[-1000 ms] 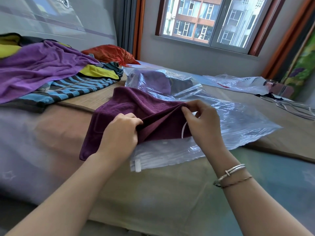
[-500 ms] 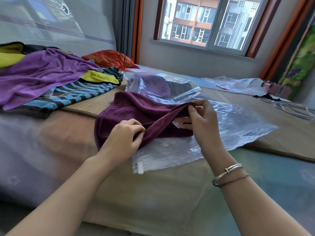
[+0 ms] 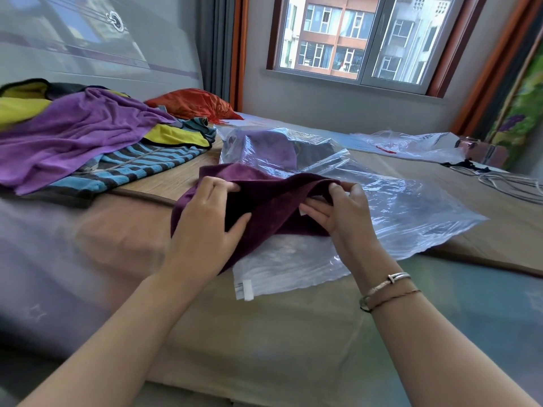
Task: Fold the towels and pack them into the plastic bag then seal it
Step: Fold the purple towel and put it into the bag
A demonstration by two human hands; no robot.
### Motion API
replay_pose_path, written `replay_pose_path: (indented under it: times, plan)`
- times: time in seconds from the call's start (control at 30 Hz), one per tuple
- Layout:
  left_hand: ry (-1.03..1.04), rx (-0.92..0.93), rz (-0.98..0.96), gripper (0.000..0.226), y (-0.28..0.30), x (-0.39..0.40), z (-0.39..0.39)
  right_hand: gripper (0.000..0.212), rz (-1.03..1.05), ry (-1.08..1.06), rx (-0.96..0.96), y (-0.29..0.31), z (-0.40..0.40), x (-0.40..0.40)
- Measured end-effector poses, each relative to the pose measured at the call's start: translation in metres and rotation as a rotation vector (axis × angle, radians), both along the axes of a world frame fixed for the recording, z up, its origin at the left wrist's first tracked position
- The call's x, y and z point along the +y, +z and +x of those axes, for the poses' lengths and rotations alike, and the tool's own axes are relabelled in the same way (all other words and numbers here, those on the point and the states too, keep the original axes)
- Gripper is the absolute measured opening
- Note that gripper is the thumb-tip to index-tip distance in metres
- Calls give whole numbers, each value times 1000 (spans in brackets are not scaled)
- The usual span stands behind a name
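Dark plum towel (image 3: pixel 276 201) — plush, bunched into loose folds, lying on the near end of a clear plastic bag (image 3: pixel 396 212) spread flat on the bed (image 3: pixel 264 348). Bag's white zip strip (image 3: pixel 244 289) faces the person; a lighter purple towel (image 3: pixel 273 148) shows inside at the far end.

Left hand (image 3: pixel 205 224) — fingers curled over the towel's left fold, thumb underneath, gripping it.

Right hand (image 3: pixel 343 212) — thumb and forefinger pinching the towel's upper edge, remaining fingers straight, lying against the cloth.
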State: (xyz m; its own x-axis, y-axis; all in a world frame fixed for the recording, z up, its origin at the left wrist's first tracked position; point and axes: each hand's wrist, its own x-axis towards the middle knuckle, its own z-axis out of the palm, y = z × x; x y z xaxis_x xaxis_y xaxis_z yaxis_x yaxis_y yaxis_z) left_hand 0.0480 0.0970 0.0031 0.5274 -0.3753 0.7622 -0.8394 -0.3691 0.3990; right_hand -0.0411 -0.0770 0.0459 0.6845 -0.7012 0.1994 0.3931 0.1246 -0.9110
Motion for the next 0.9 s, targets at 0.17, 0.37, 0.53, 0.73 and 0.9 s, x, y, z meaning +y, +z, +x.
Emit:
replay_pose_path:
  times: [0.17,0.37,0.53,0.73,0.9]
  plan:
    - [74,-76,244,40,-18,1,-17,16,150,183,-109,3,5,5]
    - [244,-130,387,36,-37,-4,-14,11,136,131,-122,8,5,8]
    - [290,-138,407,37,-43,-5,-12,11,129,114,-198,14,-1,6]
    - [327,-140,383,23,-41,-8,-7,10,96,105,-194,22,-3,8]
    - [326,-46,213,9,-23,13,2,15,-24,-53,-188,41,-16,2]
